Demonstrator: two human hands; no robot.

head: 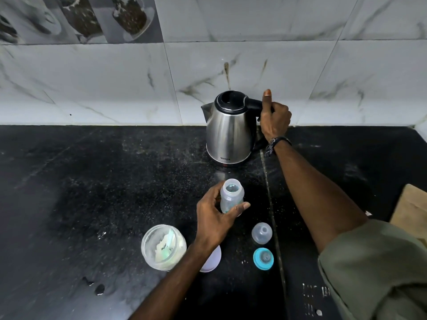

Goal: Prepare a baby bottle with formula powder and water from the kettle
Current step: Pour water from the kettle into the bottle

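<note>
The right hand [275, 118] grips the kettle [227, 130] handle; the left hand [216, 218] holds the open bottle [231, 195] upright on the table [92, 192], nearer than the kettle. Its narrow mouth risks hot water spilling onto the fingers.

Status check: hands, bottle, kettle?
Left hand holds open bottle, upright. Right hand grips kettle handle; kettle on counter. Nothing between them.

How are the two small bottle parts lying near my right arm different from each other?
The clear cap is colourless and see-through; the teat ring is bright blue with a pale teat in its middle. The clear cap lies farther from you, the teat ring nearer. Both are round, rest loose on the black counter, and neither hand touches them.
</note>
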